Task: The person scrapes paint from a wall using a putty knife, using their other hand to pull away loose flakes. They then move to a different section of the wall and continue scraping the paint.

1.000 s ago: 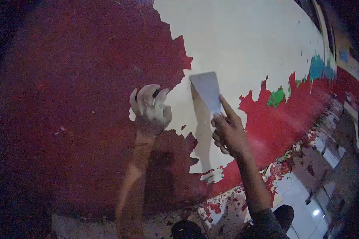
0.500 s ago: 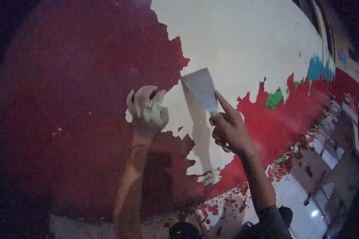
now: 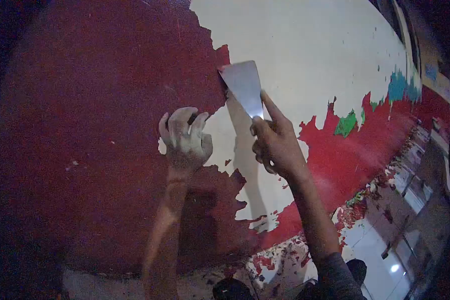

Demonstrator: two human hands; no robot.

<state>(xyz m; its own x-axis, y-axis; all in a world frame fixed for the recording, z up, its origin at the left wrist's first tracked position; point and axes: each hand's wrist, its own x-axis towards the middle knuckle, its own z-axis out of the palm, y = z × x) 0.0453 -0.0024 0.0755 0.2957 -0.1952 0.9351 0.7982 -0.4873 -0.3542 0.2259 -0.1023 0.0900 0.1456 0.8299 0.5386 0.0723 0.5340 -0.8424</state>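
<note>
A wall (image 3: 310,55) fills the view, bare and whitish in the middle, with dark red paint (image 3: 95,125) on the left. My right hand (image 3: 275,142) grips a wide metal scraper (image 3: 242,85), index finger laid along its blade. The blade's upper edge touches the ragged border of the red paint. My left hand (image 3: 185,137), dusted white, rests against the wall at that same border, lower down, with the fingers curled; whether it holds a small dark thing I cannot tell.
More red paint (image 3: 345,160) runs along the lower right of the wall, with green (image 3: 346,123) and blue (image 3: 397,85) patches. Paint flakes (image 3: 280,260) litter the tiled floor (image 3: 375,245) at the wall's foot.
My right hand has pushed the scraper up and leftwards along the wall, from the bare area to the red paint's edge. My left hand has stayed about where it was.
</note>
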